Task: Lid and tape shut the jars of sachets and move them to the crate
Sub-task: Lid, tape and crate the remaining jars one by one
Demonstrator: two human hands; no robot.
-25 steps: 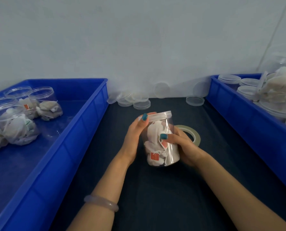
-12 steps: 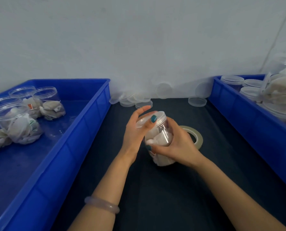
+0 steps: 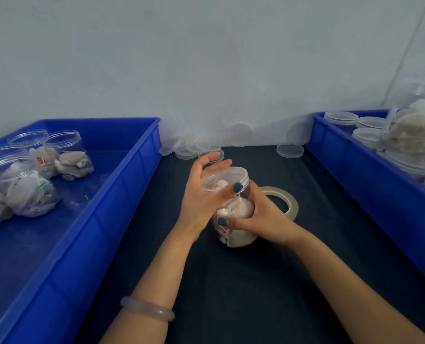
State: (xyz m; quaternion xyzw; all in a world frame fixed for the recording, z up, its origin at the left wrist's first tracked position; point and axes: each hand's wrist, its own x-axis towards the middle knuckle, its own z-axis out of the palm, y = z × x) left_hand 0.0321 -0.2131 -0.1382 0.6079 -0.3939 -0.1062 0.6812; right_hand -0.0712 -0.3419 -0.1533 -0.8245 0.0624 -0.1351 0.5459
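Observation:
A clear jar of sachets (image 3: 236, 232) stands slightly tilted on the dark mat in the middle. Its clear lid (image 3: 225, 178) sits on top. My left hand (image 3: 201, 194) cups the lid, thumb across its front rim. My right hand (image 3: 261, 214) wraps the jar's body from the right. A roll of clear tape (image 3: 289, 203) lies flat just behind my right hand. The blue crate (image 3: 122, 219) on the left holds several lidded jars of sachets (image 3: 30, 192).
Loose clear lids (image 3: 290, 151) lie along the wall at the back of the mat. A second blue crate (image 3: 370, 184) at the right holds jars, lids and loose sachets. White wall behind.
The jar has gone from lying tilted in both hands to near upright on the mat. My left hand has shifted from the jar's side up onto the lid.

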